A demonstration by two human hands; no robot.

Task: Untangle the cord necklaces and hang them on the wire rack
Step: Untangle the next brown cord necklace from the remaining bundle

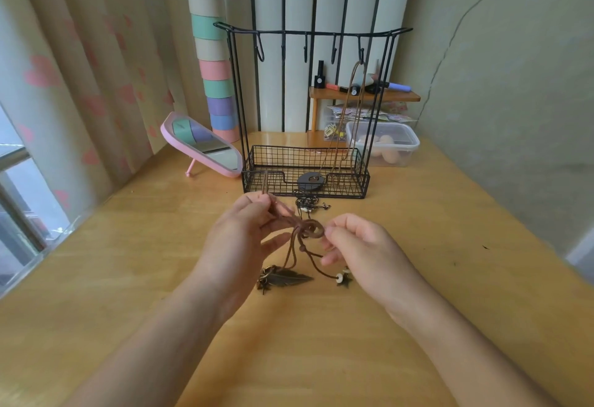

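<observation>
A: Well, where is the brown cord necklace (304, 230)?
B: Above the desk (434, 230), knotted, its feather pendant (289, 278) hanging below. The left hand (244, 230) pinches the strands; the right hand (356, 246) pinches the loop.
A: And the wire rack (305, 165)?
B: Just behind. One hung necklace (310, 180) trails from its rightmost hook, and a dark tangle (308, 205) lies at its foot.

Head-worn wide-angle view, facing forward and down, near the table (434, 246)
</observation>
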